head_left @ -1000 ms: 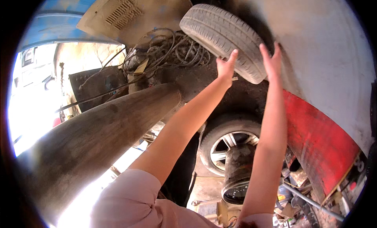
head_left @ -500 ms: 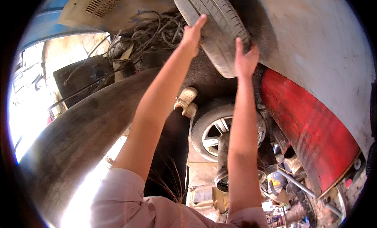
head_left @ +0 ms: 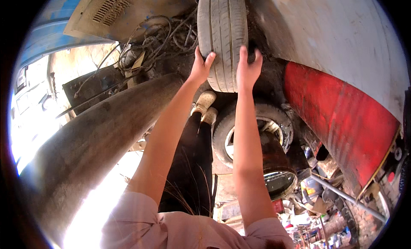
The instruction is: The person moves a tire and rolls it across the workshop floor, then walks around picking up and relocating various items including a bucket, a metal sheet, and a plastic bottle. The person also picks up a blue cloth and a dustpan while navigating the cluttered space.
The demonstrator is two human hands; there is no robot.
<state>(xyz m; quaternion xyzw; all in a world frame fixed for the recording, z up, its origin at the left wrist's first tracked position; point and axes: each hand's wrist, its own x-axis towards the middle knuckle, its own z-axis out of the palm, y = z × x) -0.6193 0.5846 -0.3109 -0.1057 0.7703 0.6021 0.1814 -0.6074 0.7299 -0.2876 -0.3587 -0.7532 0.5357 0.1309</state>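
A worn grey tire [head_left: 223, 39] stands upright in front of me at the top of the view, its grooved tread facing me. My left hand [head_left: 201, 69] holds its left edge, thumb against the tread. On the opposite edge rests my right hand [head_left: 249, 71], with thumb and fingers apart around the tire's side. Both arms reach straight out. The tire's upper end is cut off by the picture's edge. Below it, partly behind my right forearm, lies a wheel [head_left: 222, 135] with a silver spoked rim.
A large brown pipe-like cylinder [head_left: 98, 124] slants along the left. Tangled ropes or cables [head_left: 158, 39] lie beyond it. On the right are a red curved panel [head_left: 338, 116] and a big grey surface [head_left: 342, 39]. An open-ended metal drum [head_left: 278, 167] and clutter [head_left: 317, 214] sit lower right.
The tire has swung from a slant to nearly upright and moved left. Both hands have moved left and slightly lower with it.
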